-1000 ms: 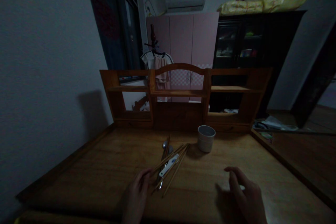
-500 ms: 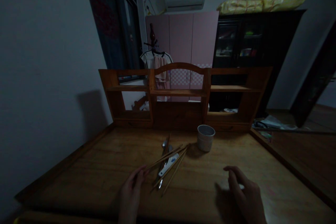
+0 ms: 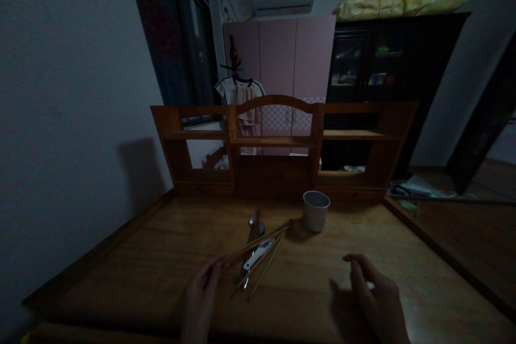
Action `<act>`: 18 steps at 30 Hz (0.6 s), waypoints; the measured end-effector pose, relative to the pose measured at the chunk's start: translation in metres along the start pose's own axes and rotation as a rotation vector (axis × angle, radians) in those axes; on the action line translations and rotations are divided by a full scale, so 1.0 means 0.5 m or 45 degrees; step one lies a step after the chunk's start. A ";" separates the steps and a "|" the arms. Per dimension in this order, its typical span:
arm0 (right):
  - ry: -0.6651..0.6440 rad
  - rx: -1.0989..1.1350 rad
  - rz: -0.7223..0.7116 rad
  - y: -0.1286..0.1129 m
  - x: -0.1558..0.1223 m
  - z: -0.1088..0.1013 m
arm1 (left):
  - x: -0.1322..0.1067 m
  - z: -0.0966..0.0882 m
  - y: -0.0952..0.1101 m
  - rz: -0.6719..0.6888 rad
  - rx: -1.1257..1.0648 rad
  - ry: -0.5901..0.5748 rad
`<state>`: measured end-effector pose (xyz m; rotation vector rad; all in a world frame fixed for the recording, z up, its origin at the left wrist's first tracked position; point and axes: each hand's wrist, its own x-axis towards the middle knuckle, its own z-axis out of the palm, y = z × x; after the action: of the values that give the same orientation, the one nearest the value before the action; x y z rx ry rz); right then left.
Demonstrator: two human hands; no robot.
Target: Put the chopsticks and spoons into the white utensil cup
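My left hand [image 3: 201, 290] is closed, its thumb and fingers pinching the near end of a chopstick [image 3: 250, 245] that slants across a loose pile. Under and beside it lie several more wooden chopsticks [image 3: 266, 267], a white spoon with a blue pattern [image 3: 258, 255] and metal spoons [image 3: 252, 220], partly covered. My right hand [image 3: 377, 293] hovers over the table at the right, thumb and index finger drawn together, with nothing seen between them. A grey metal cup [image 3: 315, 212] stands upright behind the pile, between the hands.
The wooden table [image 3: 161, 258] has a raised rim [image 3: 443, 258] on the right and a wooden shelf unit [image 3: 274, 142] along its back. A wall [image 3: 80, 118] closes in the left side. Beyond are a pink wardrobe [image 3: 278, 59] and a dark cabinet [image 3: 427, 64].
The far end of the chopstick in my left hand has shifted slightly down and right, onto the other chopsticks. My right hand has stayed in place.
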<state>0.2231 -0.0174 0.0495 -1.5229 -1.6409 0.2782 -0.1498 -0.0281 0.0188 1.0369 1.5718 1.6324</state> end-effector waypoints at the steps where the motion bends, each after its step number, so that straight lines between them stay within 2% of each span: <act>1: 0.000 -0.003 -0.001 0.000 0.000 0.000 | 0.002 0.000 -0.004 0.036 0.055 0.008; 5: -0.009 0.010 -0.001 0.002 -0.001 0.001 | 0.007 0.005 -0.020 0.180 0.225 0.038; 8: -0.012 0.002 0.002 0.003 0.000 0.001 | 0.008 0.012 -0.026 0.250 0.229 0.023; 13: -0.020 0.013 0.000 -0.001 0.000 -0.002 | 0.003 0.021 -0.013 0.347 0.253 0.000; 18: -0.024 0.004 0.000 -0.004 0.000 -0.002 | -0.003 0.025 -0.003 0.329 0.234 0.029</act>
<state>0.2227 -0.0182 0.0515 -1.5227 -1.6543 0.2959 -0.1381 -0.0230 0.0170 1.3706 1.6839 1.6948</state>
